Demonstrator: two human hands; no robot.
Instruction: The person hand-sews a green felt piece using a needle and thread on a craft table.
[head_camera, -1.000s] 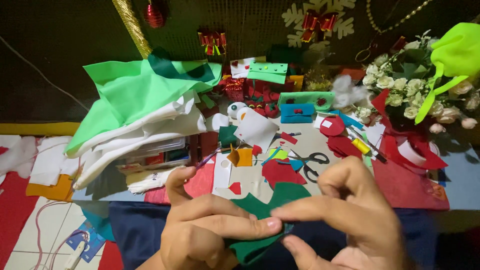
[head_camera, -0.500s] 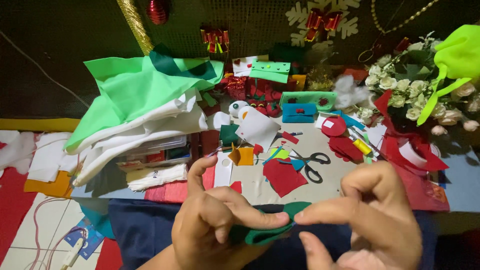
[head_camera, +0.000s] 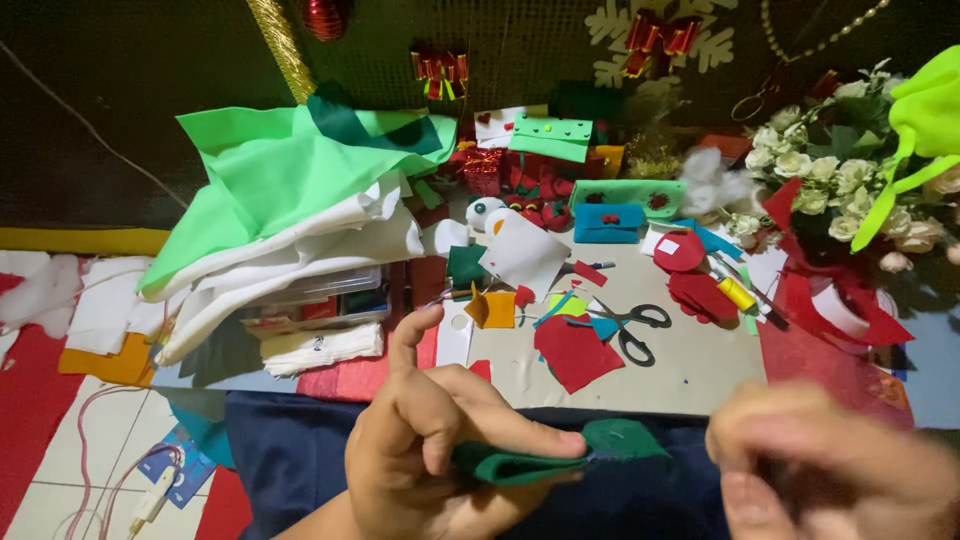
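The left hand (head_camera: 440, 455) pinches a folded dark green felt piece (head_camera: 560, 455); the blurred right hand (head_camera: 835, 465), grip unclear, should pull steadily.

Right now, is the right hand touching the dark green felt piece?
Apart. The head view shows the blurred right hand beside the dark green felt piece, with a dark gap between them; only the left hand pinches it.

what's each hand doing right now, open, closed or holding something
Left hand: closed, fingers pinching a folded dark green felt piece.
Right hand: blurred, beside the felt; cannot tell whether it holds anything.
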